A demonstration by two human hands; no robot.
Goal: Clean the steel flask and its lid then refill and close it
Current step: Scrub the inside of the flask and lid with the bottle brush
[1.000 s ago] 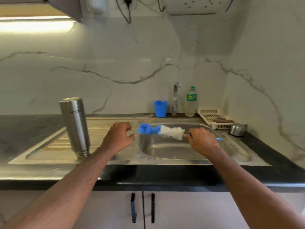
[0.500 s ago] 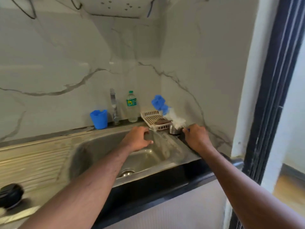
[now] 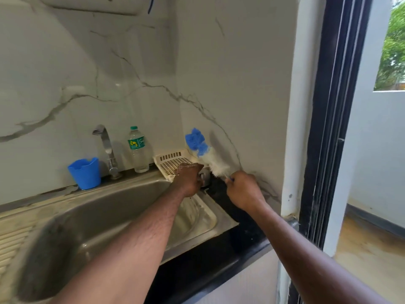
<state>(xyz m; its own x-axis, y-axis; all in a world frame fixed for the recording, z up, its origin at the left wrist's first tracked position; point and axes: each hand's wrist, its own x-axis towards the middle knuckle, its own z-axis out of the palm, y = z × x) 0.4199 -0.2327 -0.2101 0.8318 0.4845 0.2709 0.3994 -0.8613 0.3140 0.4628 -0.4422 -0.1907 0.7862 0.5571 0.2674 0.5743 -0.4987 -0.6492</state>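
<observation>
The steel flask is out of view. Its small steel lid (image 3: 205, 177) sits on the black counter at the sink's far right corner, mostly hidden under my left hand (image 3: 188, 179), whose fingers curl over it. My right hand (image 3: 243, 190) grips the thin blue handle of a bottle brush (image 3: 215, 163) just right of the lid. The brush's white bristles and blue sponge tip point up and left against the marble wall.
The steel sink (image 3: 98, 216) lies below my left arm. Behind it stand a tap (image 3: 107, 148), a blue cup (image 3: 85, 173), a plastic water bottle (image 3: 138, 150) and a white slotted basket (image 3: 171, 161). A dark door frame (image 3: 328, 128) rises on the right.
My view has swung right, away from the flask on the drainboard. Both hands moved to the sink's far right corner; the left now covers the lid and the brush has tilted upright.
</observation>
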